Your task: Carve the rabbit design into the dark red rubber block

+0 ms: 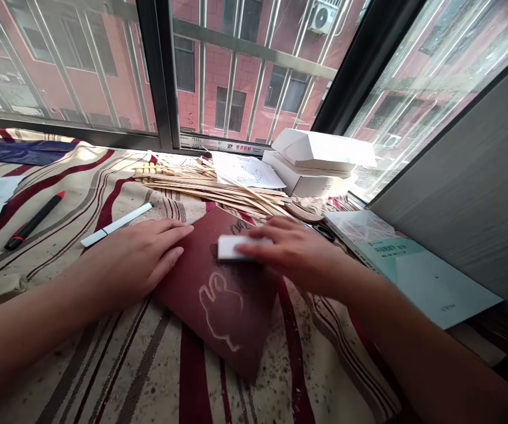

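The left hand (141, 259) lies flat, fingers together, on the near-left part of a maroon sandpaper sheet (240, 344), its gritty face marked with a pale rabbit-like outline (216, 303). The blurred right hand (296, 253) covers a smooth white block (231, 247) on the sheet's far part; with the thumb hidden, any clamp cannot be told. Beyond the sheet lie thin wooden strips (210, 191); left of it, a white marker (116, 224) rests on striped cloth (148, 371).
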